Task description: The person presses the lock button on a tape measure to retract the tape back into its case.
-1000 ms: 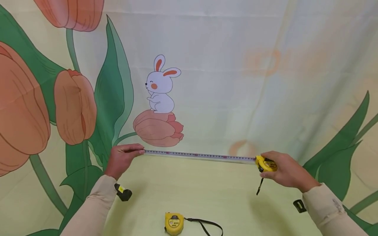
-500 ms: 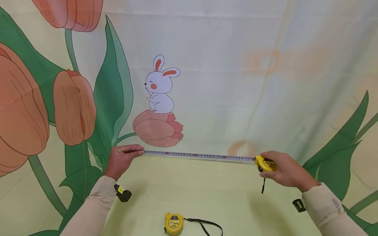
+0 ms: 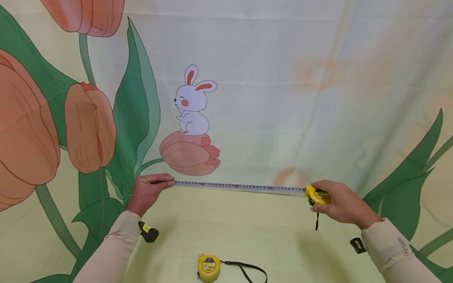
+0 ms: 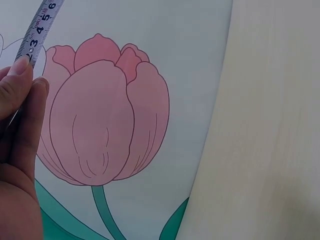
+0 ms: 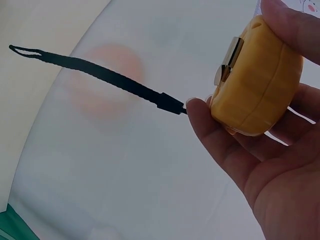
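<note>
My right hand (image 3: 341, 200) grips a yellow tape measure (image 3: 317, 195) from the side, its fingers curled round the case. The metal tape blade (image 3: 240, 187) runs out of the case to the left, drawn straight. My left hand (image 3: 151, 190) pinches the blade's far end between thumb and fingers; the low numbers (image 4: 37, 37) show just past the fingertips in the left wrist view, and the end itself is hidden. From the case hangs a black wrist strap (image 5: 110, 77), loose in the right wrist view.
A second yellow tape measure (image 3: 209, 268) lies on the pale table (image 3: 240, 224) near the front, its black strap (image 3: 247, 266) looped to the right. Behind the table hangs a cloth (image 3: 265, 98) printed with tulips and a rabbit. Each wrist wears a small black camera (image 3: 148, 232).
My right hand has come very slightly left with the tape measure, and the drawn blade is a little shorter. The hanging strap has swung slightly. The second tape measure stays in place.
</note>
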The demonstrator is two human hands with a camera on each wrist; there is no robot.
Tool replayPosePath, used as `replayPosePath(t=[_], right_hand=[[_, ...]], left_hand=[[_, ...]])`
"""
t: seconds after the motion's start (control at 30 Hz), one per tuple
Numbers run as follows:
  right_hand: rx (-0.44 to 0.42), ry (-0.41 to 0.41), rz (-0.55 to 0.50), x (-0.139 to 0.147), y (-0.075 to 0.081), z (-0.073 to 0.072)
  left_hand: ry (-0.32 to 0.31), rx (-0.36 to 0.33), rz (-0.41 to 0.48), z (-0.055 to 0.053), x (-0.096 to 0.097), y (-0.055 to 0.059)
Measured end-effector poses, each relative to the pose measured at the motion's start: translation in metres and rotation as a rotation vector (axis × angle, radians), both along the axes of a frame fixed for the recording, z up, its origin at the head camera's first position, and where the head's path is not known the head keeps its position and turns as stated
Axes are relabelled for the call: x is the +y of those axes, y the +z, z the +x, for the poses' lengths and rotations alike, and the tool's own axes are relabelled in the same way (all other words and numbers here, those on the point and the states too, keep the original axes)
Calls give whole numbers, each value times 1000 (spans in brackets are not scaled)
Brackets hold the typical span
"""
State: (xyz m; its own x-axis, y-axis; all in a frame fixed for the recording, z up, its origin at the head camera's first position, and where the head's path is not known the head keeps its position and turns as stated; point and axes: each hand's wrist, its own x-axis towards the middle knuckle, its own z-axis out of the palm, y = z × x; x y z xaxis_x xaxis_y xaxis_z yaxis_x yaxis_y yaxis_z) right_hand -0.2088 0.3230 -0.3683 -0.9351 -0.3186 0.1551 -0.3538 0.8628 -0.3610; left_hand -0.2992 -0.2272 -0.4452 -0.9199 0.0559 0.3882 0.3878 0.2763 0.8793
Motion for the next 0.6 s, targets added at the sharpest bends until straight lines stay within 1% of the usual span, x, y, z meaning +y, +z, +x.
replayPosePath(t=[0.13, 0.37, 0.6], right_hand=[[4, 4, 6, 0, 0, 0], [8, 12, 1, -2, -1, -2], [5, 7, 4, -3, 2, -1]], left_hand=[[-6, -1, 2, 1, 1, 1], [-9, 3, -5, 0, 2, 1], [-10, 3, -8, -1, 3, 2]])
